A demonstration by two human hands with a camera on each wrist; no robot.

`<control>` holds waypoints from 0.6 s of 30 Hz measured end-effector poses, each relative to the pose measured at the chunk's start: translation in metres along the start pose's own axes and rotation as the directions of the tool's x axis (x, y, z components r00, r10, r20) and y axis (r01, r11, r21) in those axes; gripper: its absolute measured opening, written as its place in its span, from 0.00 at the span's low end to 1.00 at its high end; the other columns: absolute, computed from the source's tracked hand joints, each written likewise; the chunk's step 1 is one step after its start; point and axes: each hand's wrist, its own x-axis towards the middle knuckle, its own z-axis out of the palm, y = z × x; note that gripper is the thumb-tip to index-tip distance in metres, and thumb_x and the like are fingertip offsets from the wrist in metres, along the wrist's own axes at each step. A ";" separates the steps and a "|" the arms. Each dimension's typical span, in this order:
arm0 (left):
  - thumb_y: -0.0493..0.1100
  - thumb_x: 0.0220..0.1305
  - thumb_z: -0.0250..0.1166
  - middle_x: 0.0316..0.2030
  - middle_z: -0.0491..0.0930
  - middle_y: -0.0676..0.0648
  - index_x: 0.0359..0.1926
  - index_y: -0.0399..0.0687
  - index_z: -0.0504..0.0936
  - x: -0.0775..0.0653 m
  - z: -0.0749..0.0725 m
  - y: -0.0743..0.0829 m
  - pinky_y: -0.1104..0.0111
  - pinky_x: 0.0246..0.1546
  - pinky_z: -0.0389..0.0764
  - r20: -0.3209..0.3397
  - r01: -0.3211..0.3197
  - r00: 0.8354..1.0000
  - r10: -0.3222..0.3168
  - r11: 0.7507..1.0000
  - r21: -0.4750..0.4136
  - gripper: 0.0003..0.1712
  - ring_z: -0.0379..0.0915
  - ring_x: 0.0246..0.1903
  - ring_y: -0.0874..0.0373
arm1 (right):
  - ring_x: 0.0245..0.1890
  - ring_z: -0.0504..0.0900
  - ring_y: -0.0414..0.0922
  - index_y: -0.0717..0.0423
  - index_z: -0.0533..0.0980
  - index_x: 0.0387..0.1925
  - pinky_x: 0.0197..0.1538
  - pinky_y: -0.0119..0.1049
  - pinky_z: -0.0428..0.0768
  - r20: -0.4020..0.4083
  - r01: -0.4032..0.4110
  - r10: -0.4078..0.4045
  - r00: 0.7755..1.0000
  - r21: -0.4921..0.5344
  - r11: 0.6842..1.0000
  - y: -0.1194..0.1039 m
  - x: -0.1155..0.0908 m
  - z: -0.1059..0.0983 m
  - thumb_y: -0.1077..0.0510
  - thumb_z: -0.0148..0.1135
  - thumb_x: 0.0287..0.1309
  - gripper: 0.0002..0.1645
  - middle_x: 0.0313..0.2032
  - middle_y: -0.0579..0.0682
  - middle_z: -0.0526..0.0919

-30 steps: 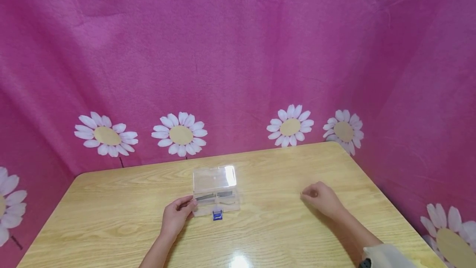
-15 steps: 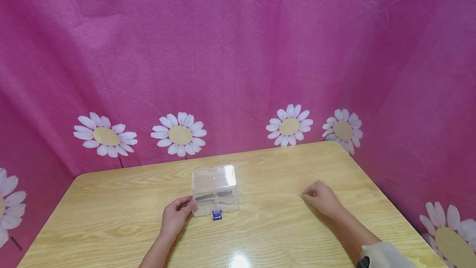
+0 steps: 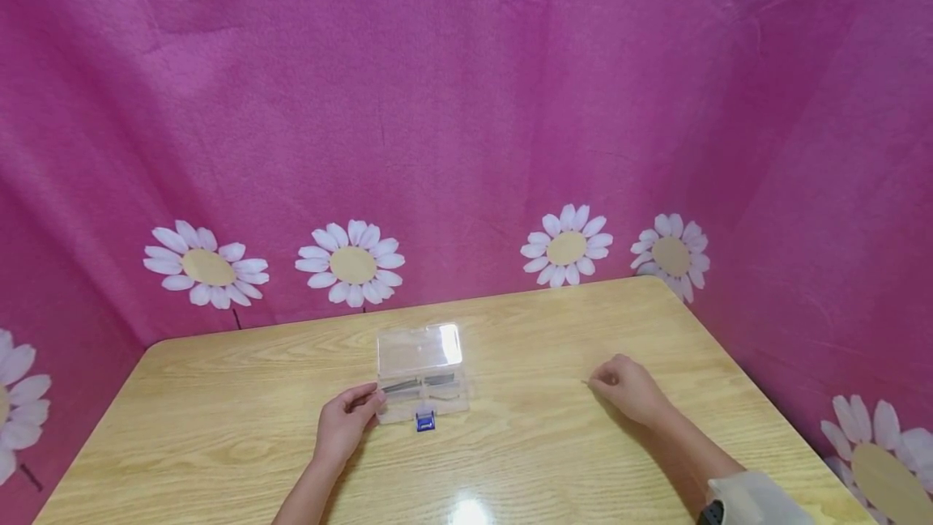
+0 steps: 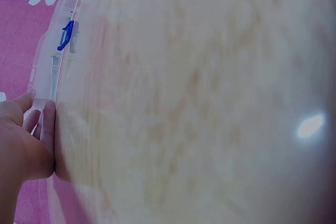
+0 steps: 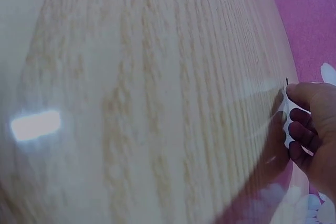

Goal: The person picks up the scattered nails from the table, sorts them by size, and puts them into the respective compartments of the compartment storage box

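A clear plastic compartment box [image 3: 445,407] with a blue latch [image 3: 426,421] lies on the table, its transparent lid [image 3: 419,348] raised at the back. Thin dark grey pieces [image 3: 440,379] lie in its rear compartments. My left hand [image 3: 345,424] holds the box's left side between thumb and fingers. In the left wrist view, that hand [image 4: 26,142] is at the near end of the box. Over on the right, close over the table, my right hand [image 3: 632,389] pinches a tiny, thin dark piece [image 5: 287,81] between thumb and forefinger; its kind is too small to make out.
The light wood-grain table [image 3: 510,460] has rounded far corners and a bright light reflection near the front. A pink cloth [image 3: 466,144] printed with white daisies hangs behind it and along both sides. A dark watch [image 3: 711,512] shows at the right sleeve.
The tip of the thin piece now shows beyond my right fingertips, where one second ago it was barely visible. The left hand and the box have stayed in place.
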 end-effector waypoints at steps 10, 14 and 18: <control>0.42 0.53 0.63 0.37 0.79 0.44 0.48 0.37 0.75 0.001 -0.002 -0.002 0.76 0.30 0.79 0.014 0.006 1.000 -0.006 1.000 -0.026 0.21 0.73 0.30 0.66 | 0.29 0.69 0.38 0.55 0.80 0.26 0.32 0.28 0.71 0.052 -0.006 0.001 0.999 0.103 0.995 -0.011 0.003 -0.002 0.57 0.61 0.50 0.05 0.27 0.47 0.75; 0.42 0.53 0.64 0.37 0.79 0.44 0.48 0.37 0.75 0.001 -0.002 -0.002 0.76 0.30 0.79 0.020 0.004 1.000 -0.004 1.000 -0.028 0.22 0.74 0.30 0.65 | 0.28 0.69 0.38 0.55 0.80 0.27 0.31 0.27 0.71 0.072 -0.013 0.005 0.997 0.107 0.994 -0.016 0.006 0.000 0.58 0.61 0.50 0.05 0.27 0.46 0.74; 0.42 0.53 0.63 0.37 0.80 0.44 0.48 0.37 0.75 0.001 -0.001 -0.001 0.76 0.30 0.79 0.024 0.000 1.000 0.001 1.000 -0.032 0.22 0.74 0.30 0.66 | 0.26 0.69 0.38 0.55 0.80 0.27 0.29 0.27 0.71 0.059 0.023 -0.030 0.998 0.112 0.993 -0.021 0.010 0.002 0.58 0.61 0.49 0.04 0.25 0.46 0.73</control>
